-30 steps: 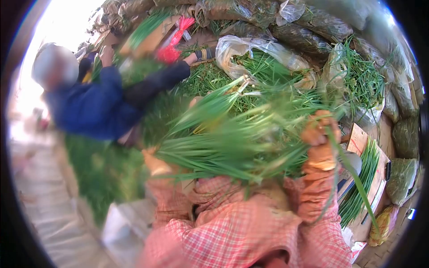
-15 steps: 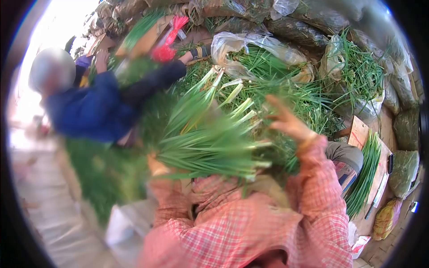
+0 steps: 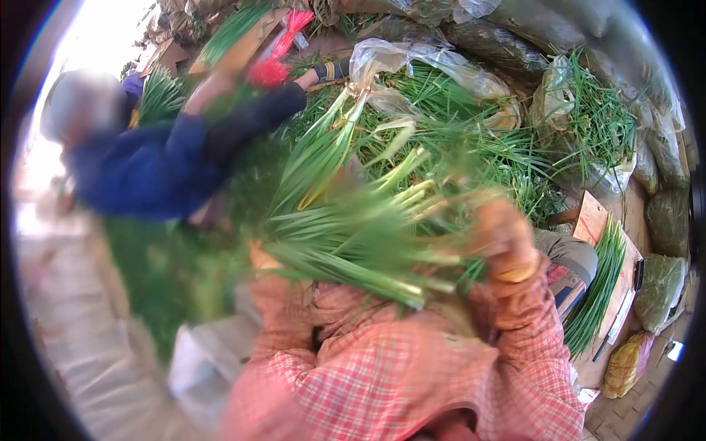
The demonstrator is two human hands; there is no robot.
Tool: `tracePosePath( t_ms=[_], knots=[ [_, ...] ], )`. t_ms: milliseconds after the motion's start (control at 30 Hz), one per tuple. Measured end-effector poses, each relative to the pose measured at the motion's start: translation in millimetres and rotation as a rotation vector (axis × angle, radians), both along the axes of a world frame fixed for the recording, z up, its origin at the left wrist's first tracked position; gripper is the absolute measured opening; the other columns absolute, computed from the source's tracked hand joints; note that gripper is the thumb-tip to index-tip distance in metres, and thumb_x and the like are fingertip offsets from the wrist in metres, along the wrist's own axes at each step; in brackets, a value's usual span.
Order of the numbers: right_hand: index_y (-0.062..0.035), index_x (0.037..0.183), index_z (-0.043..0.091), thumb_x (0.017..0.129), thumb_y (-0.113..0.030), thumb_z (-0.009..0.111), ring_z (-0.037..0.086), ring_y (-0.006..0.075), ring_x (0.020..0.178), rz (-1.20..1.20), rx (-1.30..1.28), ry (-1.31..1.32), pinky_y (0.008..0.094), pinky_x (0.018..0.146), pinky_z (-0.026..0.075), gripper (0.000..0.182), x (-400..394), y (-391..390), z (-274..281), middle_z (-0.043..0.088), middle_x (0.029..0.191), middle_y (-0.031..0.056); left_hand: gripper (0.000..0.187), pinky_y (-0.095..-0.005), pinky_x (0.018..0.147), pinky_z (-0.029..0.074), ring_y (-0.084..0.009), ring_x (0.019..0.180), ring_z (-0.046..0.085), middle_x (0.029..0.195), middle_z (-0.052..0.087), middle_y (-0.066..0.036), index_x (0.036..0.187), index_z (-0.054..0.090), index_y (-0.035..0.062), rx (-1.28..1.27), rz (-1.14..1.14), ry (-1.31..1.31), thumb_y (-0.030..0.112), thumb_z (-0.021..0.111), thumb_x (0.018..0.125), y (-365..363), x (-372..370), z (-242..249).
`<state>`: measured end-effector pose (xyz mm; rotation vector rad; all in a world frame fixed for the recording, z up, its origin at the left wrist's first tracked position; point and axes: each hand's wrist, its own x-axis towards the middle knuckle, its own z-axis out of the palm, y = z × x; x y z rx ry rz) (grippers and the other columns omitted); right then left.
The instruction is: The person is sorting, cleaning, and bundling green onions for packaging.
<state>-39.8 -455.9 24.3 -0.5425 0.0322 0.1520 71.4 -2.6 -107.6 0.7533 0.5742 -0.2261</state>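
My left hand (image 3: 263,259) is closed round the leafy end of a bunch of garlic chives (image 3: 346,246), its fingers partly covered by the leaves. The long green blades lie across my lap, pale stalk ends pointing right. My right hand (image 3: 507,231) is raised just right of those stalk ends, smeared by motion. Its fingers and anything in them cannot be made out. Beyond the bunch, more garlic chives (image 3: 320,151) lie with their pale ends gathered together.
A co-worker in a blue jacket (image 3: 140,176) sits at the left, one leg stretched towards the pile. Loose greens (image 3: 441,95) spill from clear plastic. Trimmed chives (image 3: 599,287) lie on a board (image 3: 590,213) at the right. Filled bags (image 3: 500,48) line the back. Pink ties (image 3: 271,71) lie ahead.
My right hand has moved right and down towards me, from spread fingers to a blur. The bunch has shifted slightly right. The co-worker's arm has moved forward and right.
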Motion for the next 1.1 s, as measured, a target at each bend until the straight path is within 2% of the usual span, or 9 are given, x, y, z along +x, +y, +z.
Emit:
tracePosePath(
  t_ms=[167, 233, 300, 333, 733, 900, 1000, 1033, 1100],
  knots=[
    [-0.0111, 0.083, 0.046, 0.091, -0.017, 0.041, 0.035, 0.0084, 0.041, -0.313, 0.082, -0.330, 0.0245, 0.043, 0.036, 0.011, -26, -98, 61, 0.040, 0.052, -0.0024, 0.050, -0.0460, 0.093, 0.037, -0.0319, 0.104, 0.050, 0.114, 0.053, -0.017, 0.110, 0.051, 0.0025, -0.056, 0.009, -0.015, 0.041, 0.044, 0.080, 5, -9, -1],
    [-0.0111, 0.097, 0.049, 0.085, -0.021, 0.051, 0.046, 0.0134, 0.054, -0.276, -1.252, 0.143, 0.0300, 0.053, 0.042, 0.016, -13, -96, 61, 0.051, 0.067, 0.0018, 0.051, -0.0466, 0.094, 0.036, -0.0325, 0.104, 0.050, 0.115, 0.052, -0.018, 0.112, 0.051, 0.0017, -0.085, 0.005, -0.021, 0.041, 0.045, 0.079, 8, -10, -3],
    [-0.0138, 0.121, 0.045, 0.069, -0.026, 0.068, 0.056, 0.0240, 0.087, -0.297, -2.536, -0.128, 0.0376, 0.074, 0.044, 0.058, -12, -95, 32, 0.057, 0.102, 0.0091, 0.053, -0.0473, 0.094, 0.036, -0.0332, 0.105, 0.049, 0.116, 0.051, -0.019, 0.113, 0.050, 0.0009, -0.114, -0.005, -0.032, 0.041, 0.047, 0.078, 13, -9, -4],
    [-0.0131, 0.117, 0.049, 0.063, -0.025, 0.071, 0.052, 0.0287, 0.097, -0.325, -2.685, -0.069, 0.0393, 0.081, 0.042, 0.059, 3, -46, 66, 0.055, 0.107, 0.0108, 0.054, -0.0477, 0.095, 0.036, -0.0335, 0.105, 0.049, 0.116, 0.051, -0.019, 0.114, 0.050, 0.0005, -0.115, -0.008, -0.035, 0.041, 0.047, 0.077, 14, -9, -2],
    [-0.0026, 0.071, 0.061, 0.067, -0.017, 0.064, 0.053, 0.0333, 0.078, -0.191, -1.725, -0.527, 0.0407, 0.070, 0.042, 0.015, 56, 69, -17, 0.057, 0.077, 0.0138, 0.036, -0.0414, 0.079, 0.045, -0.0277, 0.089, 0.056, 0.096, 0.059, -0.012, 0.093, 0.058, 0.0080, 0.287, 0.327, 0.075, 0.040, 0.044, 0.086, -15, -11, 67],
    [-0.0054, 0.084, 0.056, 0.081, -0.015, 0.056, 0.051, 0.0136, 0.057, 0.330, -0.861, 0.222, 0.0246, 0.048, 0.038, 0.010, 26, 37, 22, 0.055, 0.068, 0.0040, 0.037, -0.0419, 0.081, 0.045, -0.0284, 0.089, 0.054, 0.094, 0.057, -0.014, 0.089, 0.056, 0.0042, 0.574, 0.304, -0.204, 0.039, 0.043, 0.088, 20, 1, 19],
    [-0.0073, 0.088, 0.051, 0.084, -0.014, 0.054, 0.043, 0.0062, 0.050, -0.139, -0.580, 0.266, 0.0175, 0.041, 0.028, 0.008, 4, -20, 23, 0.050, 0.065, -0.0011, 0.040, -0.0438, 0.080, 0.045, -0.0264, 0.086, 0.056, 0.094, 0.059, -0.010, 0.091, 0.057, 0.0104, 0.382, 0.365, -0.042, 0.049, 0.047, 0.082, -4, 0, 52],
    [-0.0081, 0.088, 0.051, 0.085, -0.015, 0.053, 0.042, 0.0059, 0.050, -0.187, -0.545, 0.081, 0.0181, 0.041, 0.028, 0.008, 7, -53, 12, 0.049, 0.066, -0.0013, 0.040, -0.0429, 0.079, 0.045, -0.0255, 0.085, 0.056, 0.092, 0.059, -0.009, 0.090, 0.057, 0.0098, 0.404, 0.386, -0.036, 0.048, 0.048, 0.082, -10, 0, 58],
    [-0.0054, 0.096, 0.053, 0.079, -0.019, 0.059, 0.045, 0.0100, 0.055, -0.241, -1.425, 0.303, 0.0214, 0.049, 0.035, 0.022, 25, -111, -4, 0.053, 0.076, 0.0017, 0.040, -0.0412, 0.078, 0.045, -0.0235, 0.082, 0.056, 0.088, 0.059, -0.008, 0.090, 0.057, 0.0086, 0.448, 0.425, -0.028, 0.047, 0.048, 0.083, -21, 4, 65]
  ],
)
